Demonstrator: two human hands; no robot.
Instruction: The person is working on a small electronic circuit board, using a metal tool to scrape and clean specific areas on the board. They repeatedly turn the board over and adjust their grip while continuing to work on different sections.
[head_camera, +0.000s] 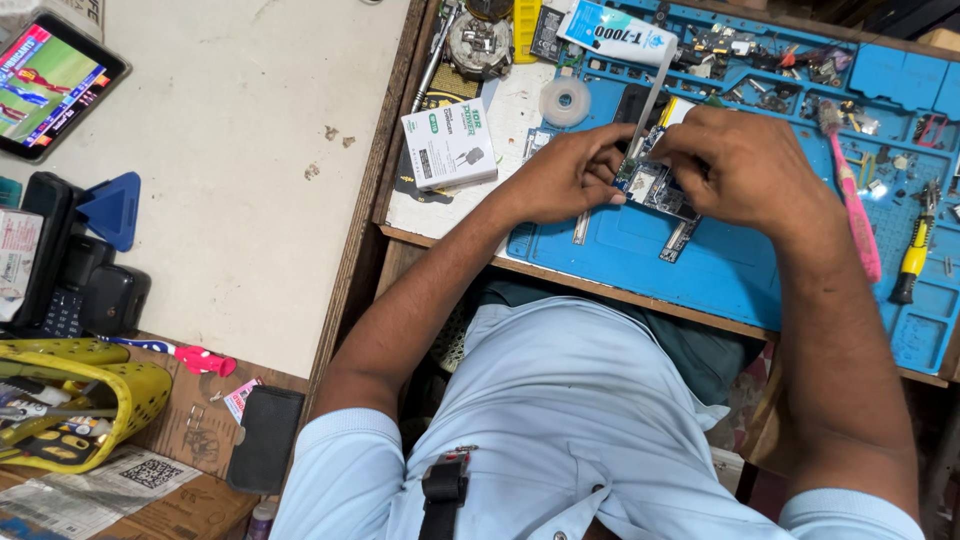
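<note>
An opened phone (662, 187) with its circuit board exposed lies on a blue work mat (700, 262). My left hand (570, 172) pinches the phone's left edge. My right hand (735, 165) covers the phone's right side, fingers curled down onto it. A thin metal tool (652, 93) rises from between the two hands; which hand holds it I cannot tell.
A white glue tube (617, 33), a tape roll (565, 101) and a small white box (449, 145) lie beyond the hands. A pink brush (855, 200) and yellow screwdriver (913, 250) rest at right. A tablet (45, 82), blue pick (110, 207) and yellow basket (75, 400) sit left.
</note>
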